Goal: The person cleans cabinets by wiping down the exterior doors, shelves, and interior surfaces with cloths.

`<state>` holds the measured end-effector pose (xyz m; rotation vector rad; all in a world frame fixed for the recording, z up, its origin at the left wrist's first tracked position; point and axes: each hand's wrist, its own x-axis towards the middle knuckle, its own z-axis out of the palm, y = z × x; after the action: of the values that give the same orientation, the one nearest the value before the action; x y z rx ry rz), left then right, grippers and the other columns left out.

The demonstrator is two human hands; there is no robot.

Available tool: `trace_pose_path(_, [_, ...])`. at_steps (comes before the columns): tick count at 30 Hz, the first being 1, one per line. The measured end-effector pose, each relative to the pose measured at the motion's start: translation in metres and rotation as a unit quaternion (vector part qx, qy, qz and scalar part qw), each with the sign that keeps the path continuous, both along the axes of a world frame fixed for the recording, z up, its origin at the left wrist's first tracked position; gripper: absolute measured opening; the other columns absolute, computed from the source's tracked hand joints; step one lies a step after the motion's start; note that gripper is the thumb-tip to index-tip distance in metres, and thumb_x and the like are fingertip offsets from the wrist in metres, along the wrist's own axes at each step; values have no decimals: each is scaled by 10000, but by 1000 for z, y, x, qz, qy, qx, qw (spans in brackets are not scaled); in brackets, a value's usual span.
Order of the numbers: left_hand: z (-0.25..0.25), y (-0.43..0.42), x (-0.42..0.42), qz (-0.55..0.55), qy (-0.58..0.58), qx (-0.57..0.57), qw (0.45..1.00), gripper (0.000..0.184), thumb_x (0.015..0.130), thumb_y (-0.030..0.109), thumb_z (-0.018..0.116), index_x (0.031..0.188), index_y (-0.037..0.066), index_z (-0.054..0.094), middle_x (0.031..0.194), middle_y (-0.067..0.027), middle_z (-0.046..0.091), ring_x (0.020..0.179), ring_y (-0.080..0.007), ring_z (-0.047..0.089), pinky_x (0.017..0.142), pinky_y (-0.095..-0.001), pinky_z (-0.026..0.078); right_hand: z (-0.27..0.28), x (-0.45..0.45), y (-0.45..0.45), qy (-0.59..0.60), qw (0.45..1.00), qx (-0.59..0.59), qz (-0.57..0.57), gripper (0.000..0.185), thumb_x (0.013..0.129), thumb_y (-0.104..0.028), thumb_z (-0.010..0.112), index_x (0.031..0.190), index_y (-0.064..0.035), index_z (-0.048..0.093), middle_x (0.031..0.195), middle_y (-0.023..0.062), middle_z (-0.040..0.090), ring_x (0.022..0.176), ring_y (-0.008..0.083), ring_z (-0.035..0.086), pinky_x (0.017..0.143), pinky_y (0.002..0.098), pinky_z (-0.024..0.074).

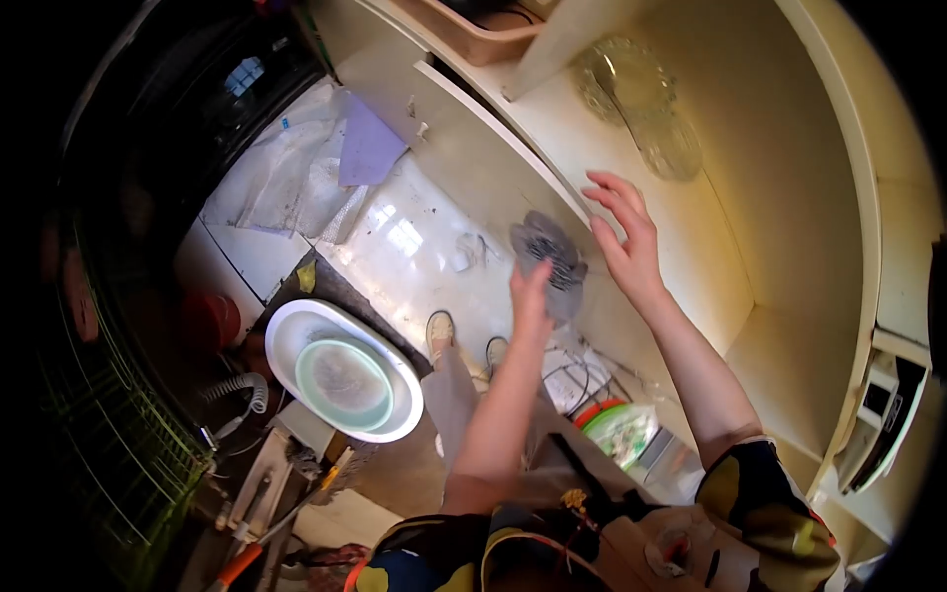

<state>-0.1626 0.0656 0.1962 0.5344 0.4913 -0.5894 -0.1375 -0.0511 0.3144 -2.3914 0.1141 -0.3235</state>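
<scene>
Looking wide from the head, forward and steeply down over close sleeves [774,493], past left hand [532,291] and right hand [631,247] to floor [409,222] and cabinet [809,148].

A thin, greyish, see-through bag [552,286] is held in the left hand [531,299], up off the floor [409,261] and in front of the pale cabinet panel [473,148]. It is crumpled and soft, its upper part bunched into loose folds and its lower part spreading out past the fingers. A dark, streaky patch shows in its middle; blur hides whether this is contents or print. The bag stands roughly upright in the view.
</scene>
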Motion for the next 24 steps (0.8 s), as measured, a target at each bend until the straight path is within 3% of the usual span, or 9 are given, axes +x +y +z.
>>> trace_pose_path(3, [4,31,10,-34,33,-30,998,396,858,174,532,1216,11,494,1130,-135,604,1021,-267,595,899,-399,489,-8,-59,3,55,988,114,-83,304,796,-44,574,1098,-33,598,1228,93,535,1133,239,492,968,342,379])
trace_pose_path(7, [17,61,18,-130,103,-116,979,357,875,178,500,1192,16,519,1093,-107,622,975,-264,610,893,-406,484,-30,-110,8,118,950,236,-167,279,869,-133,564,1138,-68,600,1200,75,556,1133,215,493,974,344,374])
trace_pose_path(9, [43,68,21,-161,141,-215,953,343,882,197,484,1169,19,544,1101,-132,627,988,-271,611,901,-411,486,-44,-128,11,166,779,508,-327,336,933,-289,514,1201,-96,574,1219,69,559,1152,218,492,998,369,365])
trace_pose_path(10, [49,68,19,-177,142,-213,950,343,882,197,484,1169,19,544,1101,-132,627,988,-271,611,901,-411,486,-47,-131,16,155,774,512,-338,336,933,-289,514,1201,-96,574,1219,69,559,1152,218,492,998,369,365])
trace_pose_path(12, [56,62,15,-197,164,-270,928,413,881,276,459,1177,2,549,1131,-156,615,1011,-305,599,906,-436,482,-51,-131,26,178,520,714,-433,451,956,-414,425,1258,-92,523,1239,73,559,1141,240,512,1007,403,376])
trace_pose_path(16, [68,60,1,-298,157,-237,911,398,859,199,507,1208,9,517,1128,-140,613,1012,-273,602,906,-405,485,-14,-135,45,154,463,786,-380,507,957,-443,377,1268,-59,492,1273,94,542,1127,261,532,1016,432,386])
trace_pose_path(19, [81,57,-6,-405,-4,-70,912,576,807,88,544,1350,8,366,1237,-129,534,1094,-248,551,923,-368,462,-6,-153,60,71,384,910,-140,639,905,-595,391,1297,-98,481,1322,87,510,1172,264,513,1025,440,383])
trace_pose_path(22, [108,58,-18,-449,-45,8,892,590,805,70,541,1361,8,352,1245,-132,529,1113,-239,539,942,-358,444,13,-185,76,94,388,883,-245,679,882,-628,400,1326,-117,461,1326,77,507,1188,256,505,1030,438,375])
trace_pose_path(24, [118,61,-23,-481,-71,32,873,599,815,50,533,1377,17,329,1253,-138,524,1124,-232,533,953,-349,433,14,-199,83,66,344,903,-250,665,891,-606,410,1340,-118,447,1327,79,507,1195,251,501,1038,439,365])
